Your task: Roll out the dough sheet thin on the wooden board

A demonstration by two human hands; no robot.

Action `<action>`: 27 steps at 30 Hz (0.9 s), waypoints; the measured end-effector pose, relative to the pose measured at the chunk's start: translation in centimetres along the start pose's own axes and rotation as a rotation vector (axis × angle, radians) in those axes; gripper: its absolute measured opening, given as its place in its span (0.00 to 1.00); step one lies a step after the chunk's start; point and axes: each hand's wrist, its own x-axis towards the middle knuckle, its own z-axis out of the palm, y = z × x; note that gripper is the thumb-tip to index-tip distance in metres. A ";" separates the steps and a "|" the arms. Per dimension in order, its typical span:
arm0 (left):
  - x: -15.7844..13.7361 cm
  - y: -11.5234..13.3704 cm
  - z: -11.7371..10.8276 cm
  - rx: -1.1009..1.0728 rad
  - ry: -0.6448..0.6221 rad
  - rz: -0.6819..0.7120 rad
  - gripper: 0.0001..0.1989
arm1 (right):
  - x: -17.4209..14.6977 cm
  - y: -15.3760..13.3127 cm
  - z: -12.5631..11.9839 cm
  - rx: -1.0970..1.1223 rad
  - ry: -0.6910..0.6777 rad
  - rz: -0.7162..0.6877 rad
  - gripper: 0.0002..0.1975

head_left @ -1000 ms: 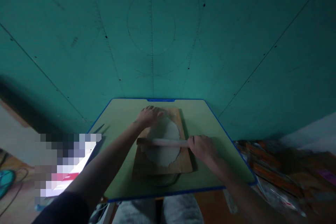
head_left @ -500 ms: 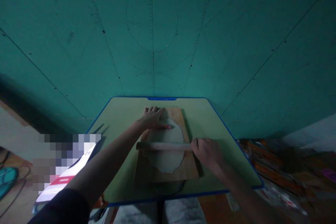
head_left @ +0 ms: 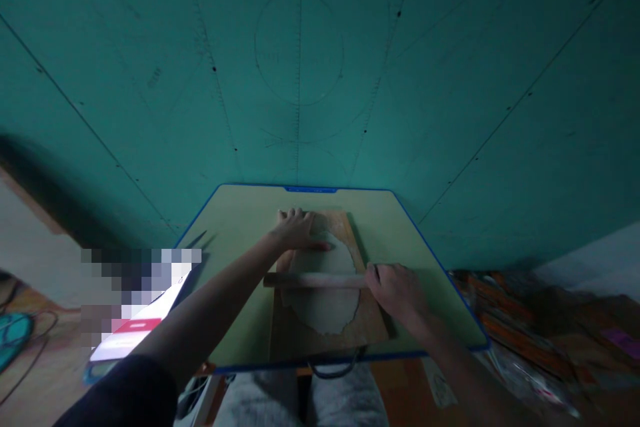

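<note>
A flat, ragged-edged sheet of dough (head_left: 325, 312) lies on a wooden board (head_left: 370, 320). Across its middle rests a thin wooden rolling pin (head_left: 315, 281). My right hand (head_left: 397, 287) is closed around the pin's right end. The pin's left end sticks out past the dough beside my left forearm, with no hand on it. My left hand (head_left: 297, 229) lies over the board's far left corner, fingers apart, its thumb on the dough's far part. The board's near handle (head_left: 336, 372) overhangs the table's front edge.
The small table (head_left: 415, 240) has a blue rim and stands against a green wall (head_left: 320, 80) with pencil marks. A dark pointed object (head_left: 197, 239) and printed sheets (head_left: 137, 325) are at left. Cluttered bundles and plastic (head_left: 530, 373) lie on the floor at right.
The board with the dough has slid towards me, so its handle now passes the table's front edge. Both hands keep their places on board and pin. The camera view has shifted slightly.
</note>
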 end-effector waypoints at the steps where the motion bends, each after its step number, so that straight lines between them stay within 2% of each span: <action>1: 0.0 0.0 0.0 0.001 -0.004 0.005 0.54 | -0.1 0.0 -0.1 0.006 -0.002 0.009 0.24; 9: 0.1 0.0 -0.4 -0.004 -0.017 0.009 0.52 | -1.0 -0.1 0.2 0.095 -0.090 0.004 0.22; 12: 0.4 -0.2 -0.2 -0.014 -0.027 0.005 0.50 | -1.3 -0.4 0.5 0.141 -0.114 0.049 0.23; 17: 1.1 -0.4 0.1 -0.029 -0.036 0.007 0.48 | -1.6 -0.7 1.1 0.166 -0.048 0.120 0.23; 27: 0.8 0.0 -0.8 -0.015 -0.070 -0.028 0.47 | -1.8 -0.7 1.8 0.162 0.016 0.075 0.20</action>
